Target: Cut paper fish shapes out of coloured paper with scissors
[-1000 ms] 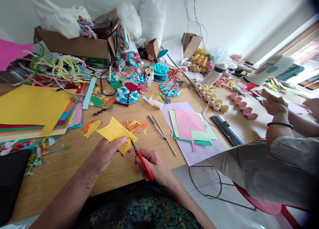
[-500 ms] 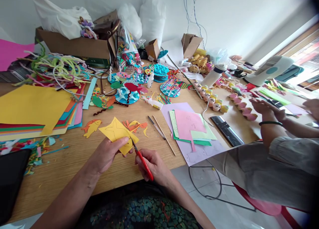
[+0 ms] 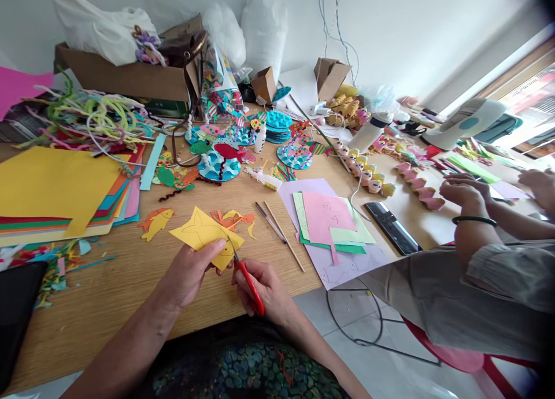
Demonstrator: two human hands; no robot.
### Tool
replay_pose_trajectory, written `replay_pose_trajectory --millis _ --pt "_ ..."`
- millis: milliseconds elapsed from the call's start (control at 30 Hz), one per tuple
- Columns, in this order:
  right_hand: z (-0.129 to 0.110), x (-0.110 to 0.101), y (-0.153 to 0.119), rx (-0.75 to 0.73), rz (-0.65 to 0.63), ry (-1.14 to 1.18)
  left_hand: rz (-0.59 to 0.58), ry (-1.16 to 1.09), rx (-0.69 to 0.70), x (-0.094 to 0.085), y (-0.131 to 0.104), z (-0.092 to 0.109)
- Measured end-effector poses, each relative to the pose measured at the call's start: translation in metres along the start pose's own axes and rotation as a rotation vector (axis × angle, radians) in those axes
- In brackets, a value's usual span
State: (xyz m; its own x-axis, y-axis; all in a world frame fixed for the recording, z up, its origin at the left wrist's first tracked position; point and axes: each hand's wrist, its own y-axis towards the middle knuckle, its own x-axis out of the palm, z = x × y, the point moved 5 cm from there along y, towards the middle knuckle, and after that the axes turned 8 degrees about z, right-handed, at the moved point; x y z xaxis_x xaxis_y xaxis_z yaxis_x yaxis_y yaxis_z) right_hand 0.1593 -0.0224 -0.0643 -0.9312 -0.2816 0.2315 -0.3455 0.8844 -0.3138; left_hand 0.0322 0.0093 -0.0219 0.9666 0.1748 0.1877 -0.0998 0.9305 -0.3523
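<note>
Pinched between thumb and fingers of my left hand (image 3: 197, 269) is a piece of yellow paper (image 3: 195, 225) with a fish outline drawn on it. My right hand (image 3: 262, 286) is closed around the red handles of a pair of scissors (image 3: 251, 286). The scissor blades meet the right side of the yellow paper, close to my left thumb. Behind the paper lie orange and yellow paper scraps (image 3: 234, 220). To the left, a yellow cut-out fish (image 3: 158, 222) rests partly over an orange one.
A pen (image 3: 269, 220) and a thin wooden stick (image 3: 284, 237) lie right of my hands, beside pink paper (image 3: 325, 211) on green and lilac sheets. Coloured sheets (image 3: 56, 185) are stacked at left. A black tablet-like object (image 3: 19, 318) sits front left. Another person's hands (image 3: 468, 194) are at right.
The yellow paper has tilted slightly, and the scissors have shifted a little against its right edge. The whole view has moved slightly.
</note>
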Motion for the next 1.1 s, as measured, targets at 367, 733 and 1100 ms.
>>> replay_pose_trajectory --millis 367,733,1100 --pt "-0.002 0.001 -0.001 0.005 0.011 -0.025 -0.053 0.041 0.030 0.000 0.002 0.001" --pt "-0.006 -0.002 -0.002 -0.010 0.009 -0.080 -0.092 0.086 0.027 -0.002 0.005 -0.001" --pt "-0.007 -0.009 -0.003 -0.044 0.010 -0.230 -0.160 0.183 -0.014 -0.008 0.011 -0.005"
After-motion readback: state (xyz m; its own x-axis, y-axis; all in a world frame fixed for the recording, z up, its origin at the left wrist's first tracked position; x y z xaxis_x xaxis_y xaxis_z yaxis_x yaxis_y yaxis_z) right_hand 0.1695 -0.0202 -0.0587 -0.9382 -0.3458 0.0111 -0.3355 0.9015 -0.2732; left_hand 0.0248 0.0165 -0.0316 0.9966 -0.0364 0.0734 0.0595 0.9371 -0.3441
